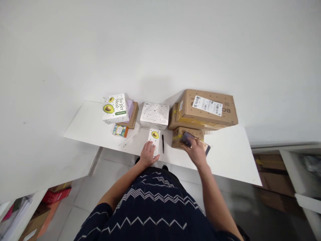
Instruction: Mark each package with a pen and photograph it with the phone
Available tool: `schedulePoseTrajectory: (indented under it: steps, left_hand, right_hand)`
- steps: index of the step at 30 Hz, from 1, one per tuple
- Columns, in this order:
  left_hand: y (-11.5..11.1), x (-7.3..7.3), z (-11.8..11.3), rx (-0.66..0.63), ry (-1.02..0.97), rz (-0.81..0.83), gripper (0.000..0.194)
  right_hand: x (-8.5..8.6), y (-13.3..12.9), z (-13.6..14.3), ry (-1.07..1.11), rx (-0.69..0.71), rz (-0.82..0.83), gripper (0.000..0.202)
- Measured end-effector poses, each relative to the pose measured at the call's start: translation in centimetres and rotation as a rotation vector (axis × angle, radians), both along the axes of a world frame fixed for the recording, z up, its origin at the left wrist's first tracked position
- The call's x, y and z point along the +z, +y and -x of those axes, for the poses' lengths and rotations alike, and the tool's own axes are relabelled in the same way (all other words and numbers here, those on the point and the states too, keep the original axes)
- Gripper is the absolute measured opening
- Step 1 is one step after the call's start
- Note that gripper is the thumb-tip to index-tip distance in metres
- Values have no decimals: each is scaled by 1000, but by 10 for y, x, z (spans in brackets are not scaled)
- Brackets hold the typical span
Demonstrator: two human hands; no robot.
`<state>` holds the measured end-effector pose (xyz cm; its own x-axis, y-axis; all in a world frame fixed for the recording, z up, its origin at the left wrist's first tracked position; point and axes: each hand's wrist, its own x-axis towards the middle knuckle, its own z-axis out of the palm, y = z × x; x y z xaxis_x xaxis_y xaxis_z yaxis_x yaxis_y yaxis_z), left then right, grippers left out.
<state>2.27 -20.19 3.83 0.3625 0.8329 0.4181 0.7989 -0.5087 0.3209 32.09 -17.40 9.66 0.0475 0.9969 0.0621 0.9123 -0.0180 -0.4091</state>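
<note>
My left hand lies on the lower part of a flat white avocado-print box, fingers stretched over it and thumb apart. A black pen rests on the table just right of that box. My right hand grips a dark, flat smartphone; a pale part of it shows past my fingers. Behind the phone is a small brown carton with yellow tape; whether they touch I cannot tell.
White shelf-like table against the wall. Large labelled carton at back right, white dotted box mid-back. A "Super Meal" box sits on other boxes at left; a small colourful box lies before them. Shelves stand low at both sides.
</note>
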Motion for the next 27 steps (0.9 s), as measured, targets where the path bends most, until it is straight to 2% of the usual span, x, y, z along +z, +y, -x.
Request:
schedulePoseTrajectory:
  steps: [3,6,9,11,15,18,21,24,27]
  left_hand:
    - [0,0,0,0,-8,-8,51]
    - [1,0,-1,-5,-5,-37,50]
    - [0,1,-1,-5,-6,-32,51]
    - [0,1,-1,-1,-6,-17,50]
    - [0,1,-1,12,13,-17,49]
    - [0,2,-1,10,8,-18,49]
    - [0,2,-2,4,-3,-27,50]
    - [0,3,-3,13,8,-42,49]
    - [-1,2,-3,16,20,-58,49]
  right_hand:
    - [1,4,-42,-239,-6,103,78]
    - [-12,6,-60,-319,14,217,92]
    - [-24,6,-61,-319,26,205,88]
    - [-26,6,-58,-322,31,166,85]
    - [-18,-2,-46,-358,35,148,86]
    - [-8,-12,-37,-310,-43,184,86]
    - [6,-25,-25,-15,-139,263,86]
    - [20,-38,-4,599,-188,477,79]
    - [29,-46,31,1243,-181,661,68]
